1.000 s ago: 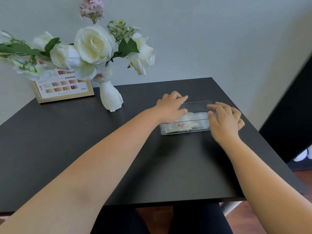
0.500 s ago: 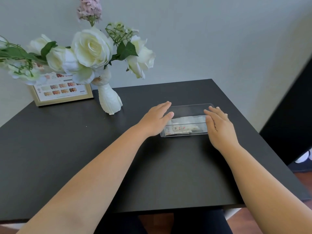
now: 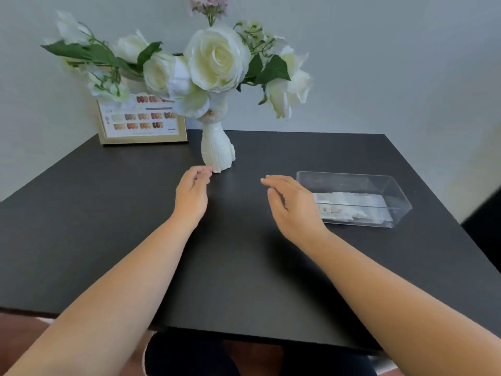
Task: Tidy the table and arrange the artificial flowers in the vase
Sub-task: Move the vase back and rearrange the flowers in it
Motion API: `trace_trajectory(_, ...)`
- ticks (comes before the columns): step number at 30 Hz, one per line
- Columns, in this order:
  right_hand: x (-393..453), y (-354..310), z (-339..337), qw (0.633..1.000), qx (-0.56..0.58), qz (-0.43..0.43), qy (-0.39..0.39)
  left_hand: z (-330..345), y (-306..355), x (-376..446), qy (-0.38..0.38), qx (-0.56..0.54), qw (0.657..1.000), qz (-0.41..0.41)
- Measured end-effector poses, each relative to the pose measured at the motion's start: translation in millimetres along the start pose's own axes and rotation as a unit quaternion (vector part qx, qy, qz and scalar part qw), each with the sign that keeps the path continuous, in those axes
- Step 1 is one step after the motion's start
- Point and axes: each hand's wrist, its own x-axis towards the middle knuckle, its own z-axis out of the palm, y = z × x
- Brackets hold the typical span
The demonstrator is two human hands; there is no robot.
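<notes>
A white vase (image 3: pixel 217 147) stands upright near the back of the black tabletop (image 3: pixel 113 213). It is full of artificial flowers (image 3: pixel 217 57): big cream roses with green leaves, and one small pale purple bloom sticking up at the very top. The flowers spread wide to both sides of the vase.

Just behind the vase and to its left, a gold picture frame (image 3: pixel 141 123) leans against the wall. It shows rows of small brown and orange shapes. Some of the flowers hang in front of it and hide its top part.

To the right of the vase, well apart from it, a clear plastic box (image 3: pixel 352 198) lies flat on the tabletop. Some white paper-like things lie inside it, but they are too blurry to name.

The person's two bare arms reach out over the tabletop toward the vase. The left hand (image 3: pixel 193 192) is just in front of the vase's foot. Its fingers are loosely curled and its grip is empty. The fingertips look very close to the bottom of the vase, but I cannot tell if they touch it. The right hand (image 3: pixel 294 204) is between the vase and the clear box, nearer to the box. It is turned on its edge with the fingers held out fairly straight, pointing toward the vase. Its grip is wide and has nothing in it.
</notes>
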Motion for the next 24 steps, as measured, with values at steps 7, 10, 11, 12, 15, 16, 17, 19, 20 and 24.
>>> trace_trajectory(7, 55.0, -1.7, 83.9, 0.994, 0.039, 0.104, -0.013, -61.0, -31.9, 62.0, -0.055, 0.031, 0.996, -0.066)
trace_trajectory(10, 89.6, 11.0, 111.9, 0.989, 0.038, 0.143, -0.023, -64.7, -41.7, 94.3, -0.094, 0.047, 0.993, -0.059)
trace_trajectory(11, 99.9, 14.9, 117.4, 0.987, 0.039, 0.153, -0.022, -62.6, -43.3, 101.6, -0.105, 0.051, 0.992, -0.049)
trace_trajectory(12, 110.5, 18.5, 122.8, 0.986, 0.042, 0.159, -0.016, -59.7, -44.8, 108.4, -0.115, 0.055, 0.991, -0.037)
trace_trajectory(15, 135.5, 27.4, 137.2, 0.988, 0.054, 0.146, 0.005, -48.5, -46.7, 124.2, -0.147, 0.056, 0.988, 0.005)
trace_trajectory(16, 140.0, 29.8, 140.3, 0.988, 0.058, 0.144, 0.011, -44.3, -45.3, 127.0, -0.161, 0.05, 0.985, 0.018)
trace_trajectory(17, 143.3, 32.4, 142.6, 0.988, 0.061, 0.144, 0.015, -40.2, -43.6, 128.8, -0.175, 0.042, 0.983, 0.03)
trace_trajectory(19, 146.4, 36.9, 145.5, 0.987, 0.062, 0.144, 0.024, -34.2, -41.2, 131.6, -0.187, 0.032, 0.981, 0.047)
trace_trajectory(20, 146.7, 38.4, 146.2, 0.987, 0.061, 0.143, 0.027, -32.3, -40.8, 132.6, -0.188, 0.03, 0.98, 0.051)
trace_trajectory(24, 146.8, 40.4, 146.8, 0.987, 0.069, 0.141, 0.036, -30.3, -43.1, 135.4, -0.193, 0.032, 0.979, 0.056)
